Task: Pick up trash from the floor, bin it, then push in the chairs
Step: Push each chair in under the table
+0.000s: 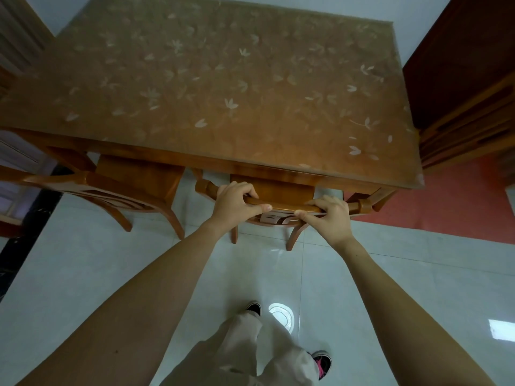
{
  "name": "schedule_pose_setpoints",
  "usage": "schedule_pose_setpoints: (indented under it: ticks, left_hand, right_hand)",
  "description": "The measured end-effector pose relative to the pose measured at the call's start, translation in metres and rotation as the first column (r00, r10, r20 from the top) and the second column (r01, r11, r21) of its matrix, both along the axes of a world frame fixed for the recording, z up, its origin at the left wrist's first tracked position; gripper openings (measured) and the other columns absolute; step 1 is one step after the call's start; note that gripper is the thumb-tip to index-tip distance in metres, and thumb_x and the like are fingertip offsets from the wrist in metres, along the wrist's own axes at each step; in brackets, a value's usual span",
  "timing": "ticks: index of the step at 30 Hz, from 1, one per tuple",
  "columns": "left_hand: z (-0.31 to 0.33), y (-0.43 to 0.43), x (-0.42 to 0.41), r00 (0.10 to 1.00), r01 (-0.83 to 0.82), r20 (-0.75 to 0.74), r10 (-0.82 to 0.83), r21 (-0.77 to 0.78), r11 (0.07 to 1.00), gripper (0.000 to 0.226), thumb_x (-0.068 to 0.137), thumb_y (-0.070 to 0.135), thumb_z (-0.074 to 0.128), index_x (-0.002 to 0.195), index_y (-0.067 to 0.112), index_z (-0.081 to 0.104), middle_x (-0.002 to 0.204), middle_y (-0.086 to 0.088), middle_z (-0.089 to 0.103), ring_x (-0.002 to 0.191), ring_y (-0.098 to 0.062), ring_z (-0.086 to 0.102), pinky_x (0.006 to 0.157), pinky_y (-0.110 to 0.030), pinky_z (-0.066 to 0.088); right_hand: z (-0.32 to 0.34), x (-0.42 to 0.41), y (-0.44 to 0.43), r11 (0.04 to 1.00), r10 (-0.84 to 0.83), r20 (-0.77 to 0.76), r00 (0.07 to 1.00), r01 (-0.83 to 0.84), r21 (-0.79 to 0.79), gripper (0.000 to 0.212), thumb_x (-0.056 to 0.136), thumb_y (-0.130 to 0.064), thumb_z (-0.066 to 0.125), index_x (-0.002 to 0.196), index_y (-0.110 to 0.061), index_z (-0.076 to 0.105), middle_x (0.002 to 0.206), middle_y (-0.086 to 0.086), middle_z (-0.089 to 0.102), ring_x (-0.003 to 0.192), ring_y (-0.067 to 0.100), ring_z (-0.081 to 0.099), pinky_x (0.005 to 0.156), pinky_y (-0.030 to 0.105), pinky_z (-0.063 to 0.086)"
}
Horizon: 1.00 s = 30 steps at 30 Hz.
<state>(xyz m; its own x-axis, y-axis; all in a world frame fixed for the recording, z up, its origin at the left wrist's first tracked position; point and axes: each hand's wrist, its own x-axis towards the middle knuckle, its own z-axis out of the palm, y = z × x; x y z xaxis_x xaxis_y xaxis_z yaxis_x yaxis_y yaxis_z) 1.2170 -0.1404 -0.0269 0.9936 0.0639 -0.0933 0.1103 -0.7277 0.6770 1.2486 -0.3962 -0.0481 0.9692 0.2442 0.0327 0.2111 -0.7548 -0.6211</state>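
A wooden chair (pixel 281 203) stands at the near edge of the wooden table (pixel 223 87), most of its seat under the tabletop. My left hand (pixel 237 204) grips the left part of the chair's top rail. My right hand (pixel 328 217) grips the right part of the same rail. A second wooden chair (pixel 111 190) stands to the left, partly tucked under the table. No trash shows on the floor.
The table carries a translucent leaf-patterned cover. A dark wooden cabinet (pixel 462 79) stands at the right, beside a red floor strip (pixel 457 201). White glossy tiles (pixel 83 274) lie under me; my legs and shoes (pixel 323 363) are at the bottom.
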Motion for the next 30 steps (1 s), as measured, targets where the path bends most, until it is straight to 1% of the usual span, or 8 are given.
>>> schedule_pose_setpoints:
  ticks: [4,7,12,17,22,25,28,30]
  left_hand:
    - [0.0031,-0.0003,-0.0003,1.000,0.002,-0.009,-0.002,0.006,1.000,0.039,0.068,0.066,0.071,0.074,0.030,0.057,0.082,0.014,0.058,0.089,-0.012,0.048,0.079,-0.031,0.033]
    - [0.0012,-0.0005,-0.0006,1.000,-0.005,-0.014,0.006,0.014,1.000,0.040,0.067,0.067,0.071,0.073,0.031,0.056,0.082,0.015,0.058,0.089,-0.012,0.049,0.077,-0.030,0.032]
    - [-0.0007,-0.0029,-0.0021,1.000,-0.016,0.011,0.016,0.008,1.000,0.039,0.068,0.064,0.072,0.074,0.029,0.058,0.080,0.014,0.059,0.086,-0.012,0.051,0.078,-0.031,0.033]
    - [-0.0010,-0.0025,0.0003,1.000,-0.007,0.009,0.007,-0.003,1.000,0.039,0.068,0.063,0.072,0.073,0.027,0.059,0.078,0.016,0.058,0.084,-0.010,0.051,0.076,-0.030,0.028]
    - [0.0014,-0.0035,0.0032,1.000,0.000,0.013,0.000,0.003,1.000,0.037,0.068,0.059,0.075,0.074,0.027,0.059,0.078,0.017,0.056,0.084,-0.009,0.051,0.078,-0.029,0.026]
    - [0.0002,-0.0025,0.0034,1.000,0.009,0.029,-0.009,0.007,1.000,0.036,0.069,0.058,0.076,0.073,0.027,0.058,0.077,0.018,0.056,0.082,-0.009,0.051,0.077,-0.030,0.025]
    - [-0.0002,-0.0022,0.0015,0.999,0.014,0.050,-0.015,0.019,1.000,0.035,0.069,0.056,0.077,0.073,0.026,0.058,0.075,0.018,0.055,0.080,-0.009,0.050,0.076,-0.030,0.024]
    - [0.0015,-0.0020,0.0007,0.999,0.025,0.035,-0.026,0.040,0.999,0.035,0.070,0.057,0.075,0.074,0.027,0.058,0.076,0.016,0.055,0.080,-0.009,0.049,0.076,-0.031,0.025]
  right_hand:
    - [0.0009,-0.0028,0.0002,1.000,-0.002,-0.011,1.000,0.002,-0.002,0.057,0.075,-0.077,0.053,0.097,-0.028,0.075,0.081,-0.015,0.060,0.087,0.013,0.052,0.087,0.034,0.036]
    - [0.0023,-0.0032,-0.0002,1.000,0.001,-0.016,1.000,-0.001,-0.005,0.063,0.074,-0.079,0.049,0.098,-0.028,0.075,0.082,-0.015,0.060,0.087,0.012,0.052,0.087,0.035,0.037]
    - [0.0039,-0.0041,-0.0013,1.000,0.016,-0.017,1.000,-0.016,-0.025,0.055,0.077,-0.073,0.055,0.100,-0.028,0.074,0.086,-0.014,0.061,0.091,0.012,0.050,0.089,0.033,0.034]
    - [-0.0001,-0.0020,-0.0025,0.999,0.029,0.010,1.000,-0.028,-0.046,0.061,0.076,-0.080,0.046,0.100,-0.031,0.074,0.086,-0.016,0.060,0.089,0.010,0.051,0.089,0.034,0.036]
    - [-0.0023,0.0003,-0.0028,0.998,0.027,0.044,0.999,-0.024,-0.052,0.057,0.078,-0.078,0.047,0.097,-0.031,0.073,0.084,-0.015,0.060,0.086,0.009,0.050,0.089,0.034,0.036]
    - [-0.0010,0.0002,-0.0026,0.998,0.027,0.043,0.999,-0.024,-0.057,0.057,0.077,-0.077,0.048,0.098,-0.031,0.073,0.084,-0.016,0.059,0.086,0.008,0.048,0.088,0.031,0.033]
    - [0.0019,-0.0024,-0.0017,0.997,0.028,0.019,0.999,-0.027,-0.075,0.058,0.078,-0.077,0.047,0.101,-0.030,0.071,0.089,-0.015,0.060,0.091,0.007,0.047,0.091,0.028,0.028]
    - [0.0041,-0.0048,-0.0014,0.994,0.038,0.009,0.999,-0.037,-0.101,0.053,0.081,-0.073,0.048,0.103,-0.029,0.069,0.093,-0.013,0.060,0.094,0.008,0.045,0.093,0.027,0.025]
